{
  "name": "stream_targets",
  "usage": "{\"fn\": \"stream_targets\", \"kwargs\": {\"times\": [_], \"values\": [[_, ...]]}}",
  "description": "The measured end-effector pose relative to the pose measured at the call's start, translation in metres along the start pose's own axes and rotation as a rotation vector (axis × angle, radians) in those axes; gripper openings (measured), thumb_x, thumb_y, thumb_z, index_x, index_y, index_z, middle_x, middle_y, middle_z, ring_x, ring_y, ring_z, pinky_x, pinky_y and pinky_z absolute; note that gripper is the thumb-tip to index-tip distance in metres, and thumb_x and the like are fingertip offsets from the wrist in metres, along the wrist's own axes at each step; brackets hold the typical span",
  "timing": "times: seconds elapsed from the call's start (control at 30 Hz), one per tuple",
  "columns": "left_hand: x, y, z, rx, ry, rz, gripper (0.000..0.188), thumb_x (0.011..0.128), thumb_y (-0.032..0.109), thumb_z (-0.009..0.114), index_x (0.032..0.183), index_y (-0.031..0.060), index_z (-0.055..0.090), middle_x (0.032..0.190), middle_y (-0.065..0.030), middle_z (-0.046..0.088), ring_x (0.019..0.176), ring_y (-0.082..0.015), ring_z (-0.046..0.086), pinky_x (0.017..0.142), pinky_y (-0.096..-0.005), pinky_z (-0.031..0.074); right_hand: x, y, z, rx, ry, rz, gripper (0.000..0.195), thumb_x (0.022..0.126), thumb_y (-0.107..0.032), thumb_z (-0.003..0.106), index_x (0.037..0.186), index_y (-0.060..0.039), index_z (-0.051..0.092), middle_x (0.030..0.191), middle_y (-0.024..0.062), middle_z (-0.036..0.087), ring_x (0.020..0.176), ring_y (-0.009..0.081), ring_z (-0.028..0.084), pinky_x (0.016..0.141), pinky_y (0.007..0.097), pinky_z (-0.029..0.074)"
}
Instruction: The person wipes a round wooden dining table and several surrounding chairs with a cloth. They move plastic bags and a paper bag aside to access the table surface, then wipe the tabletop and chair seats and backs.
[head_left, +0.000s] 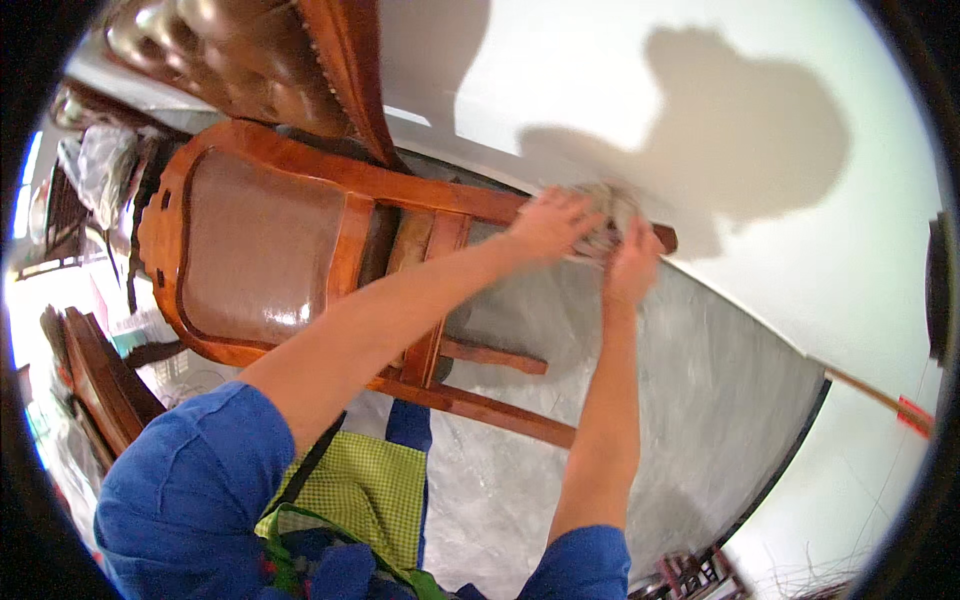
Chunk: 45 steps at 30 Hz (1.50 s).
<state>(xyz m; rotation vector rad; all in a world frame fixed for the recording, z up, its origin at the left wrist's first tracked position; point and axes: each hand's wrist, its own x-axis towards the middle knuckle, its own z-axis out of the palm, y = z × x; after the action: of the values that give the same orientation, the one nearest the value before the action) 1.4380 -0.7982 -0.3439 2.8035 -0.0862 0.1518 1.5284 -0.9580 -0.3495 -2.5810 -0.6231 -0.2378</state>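
A reddish-brown wooden chair (341, 174) lies across the view with its legs towards the right. Its shaped frame surrounds a glossy brown panel (259, 240). Both my hands are at the far leg, near its end, on a crumpled pale cloth (613, 208). My left hand (556, 222) lies over the leg with its fingers against the cloth. On the other side, my right hand (631, 262) grips the cloth close to the leg's tip (664, 238). The cloth and fingers are blurred, and the cloth hides part of the leg.
Beyond the chair stands a tufted brown leather chair back (240, 60), close to a white wall (570, 67). Grey floor (697, 337) runs beneath the legs. More dark wooden furniture (112, 382) and plastic wrapping (101, 169) are at left. A wooden stick (862, 386) crosses the right side.
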Motion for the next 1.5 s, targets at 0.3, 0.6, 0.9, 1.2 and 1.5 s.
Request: {"fn": "stream_targets", "kwargs": {"times": [0.3, 0.6, 0.9, 1.2, 1.5], "values": [[0.012, 0.023, 0.005, -0.017, -0.051, 0.049, 0.057, 0.082, 0.012, 0.066, 0.135, 0.0164, 0.045, 0.148, -0.0120, 0.039, 0.137, -0.0288, 0.038, 0.111, -0.0441, 0.033, -0.001, -0.010, -0.003, 0.675, 0.208, 0.743, 0.054, 0.100, -0.043, 0.050, 0.122, 0.0059, 0.053, 0.115, 0.0180, 0.051, 0.099, 0.0280, 0.057, 0.085, 0.0364, 0.048], [-0.112, -0.081, -0.068, 0.099, -0.193, -0.181, 0.048, 0.084, 0.011, 0.063, 0.129, 0.0177, 0.049, 0.138, -0.0103, 0.046, 0.127, -0.0272, 0.047, 0.099, -0.0416, 0.043, -0.078, -0.120, 0.062, 0.196, -0.331, -0.082, 0.048, 0.090, -0.013, 0.054, 0.135, 0.0023, 0.050, 0.107, 0.0210, 0.053, 0.099, 0.0382, 0.056, 0.086, 0.0437, 0.045], [-0.262, -0.061, -0.112, 0.076, -0.293, -0.189, 0.025, 0.084, 0.013, 0.062, 0.109, 0.0122, 0.066, 0.122, -0.0078, 0.055, 0.121, -0.0268, 0.049, 0.096, -0.0432, 0.046, -0.155, -0.227, 0.036, 0.321, -0.754, -0.134, 0.025, 0.091, -0.015, 0.055, 0.103, 0.0061, 0.063, 0.103, 0.0248, 0.062, 0.095, 0.0376, 0.061, 0.079, 0.0430, 0.051], [-0.396, -0.017, -0.154, -0.738, 0.030, -0.537, 0.017, 0.080, 0.009, 0.057, 0.094, 0.0038, 0.065, 0.097, -0.0158, 0.063, 0.100, -0.0334, 0.060, 0.083, -0.0449, 0.050, -0.275, -0.254, -0.064, 0.429, -1.064, -0.418, 0.028, 0.074, -0.016, 0.064, 0.093, 0.0032, 0.056, 0.093, 0.0258, 0.057, 0.091, 0.0460, 0.056, 0.077, 0.0508, 0.047], [-0.548, -0.103, -0.297, -1.618, 1.032, -1.293, 0.016, 0.084, 0.021, 0.056, 0.082, 0.0083, 0.065, 0.080, -0.0022, 0.062, 0.077, -0.0168, 0.057, 0.076, -0.0325, 0.048, -0.309, -0.389, -0.045, 0.638, -1.338, -0.320, 0.035, 0.093, -0.021, 0.061, 0.121, 0.0007, 0.061, 0.119, 0.0176, 0.061, 0.109, 0.0299, 0.060, 0.093, 0.0383, 0.047]]}}
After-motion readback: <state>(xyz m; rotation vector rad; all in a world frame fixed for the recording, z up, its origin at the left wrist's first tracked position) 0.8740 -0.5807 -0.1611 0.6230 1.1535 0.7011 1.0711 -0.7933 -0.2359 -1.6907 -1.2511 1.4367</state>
